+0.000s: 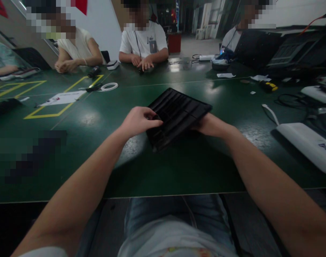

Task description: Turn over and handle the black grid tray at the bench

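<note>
A black, squarish tray (179, 112) with raised ridges in rows is held tilted above the green table. My left hand (137, 121) is closed at its left edge, thumb and fingertips bent over the ridged side. Something small and dark shows between those fingertips, but I cannot tell whether it is a loose piece or part of the tray. On the right, my right hand (212, 125) grips the tray from beneath at its near right edge; its fingers are mostly hidden behind it.
Across the green table (179, 175) sit several people. A white elongated device (307, 144) with a cable lies at right, near black cables and a yellow-black tool (268, 86). Farther left are a white ring (109, 86), a paper sheet (62, 98) and yellow tape outlines.
</note>
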